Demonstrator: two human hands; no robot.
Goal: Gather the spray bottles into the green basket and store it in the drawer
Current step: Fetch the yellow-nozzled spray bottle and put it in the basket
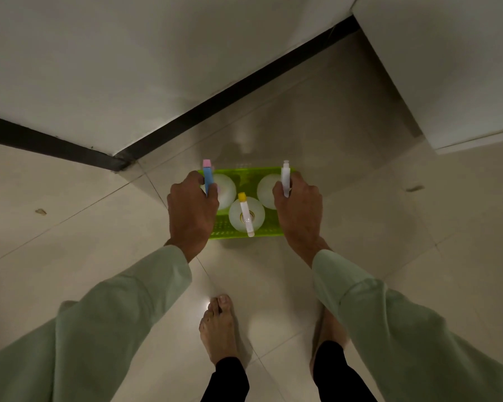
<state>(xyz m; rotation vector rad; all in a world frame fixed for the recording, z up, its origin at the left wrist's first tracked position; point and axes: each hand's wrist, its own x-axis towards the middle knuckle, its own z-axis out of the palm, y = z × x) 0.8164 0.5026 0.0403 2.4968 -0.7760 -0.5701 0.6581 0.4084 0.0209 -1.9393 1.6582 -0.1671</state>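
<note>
Three spray bottles (246,213) are standing loose in the green basket (238,232); your left hand (192,205) and right hand (298,206) are clamping its ends, so tilting it could topple them.

Both arms reach forward and down in pale green sleeves. The left hand (192,207) and right hand (298,208) curl, backs up, over opposite ends of the green basket (238,232), fingers closed on it.
</note>
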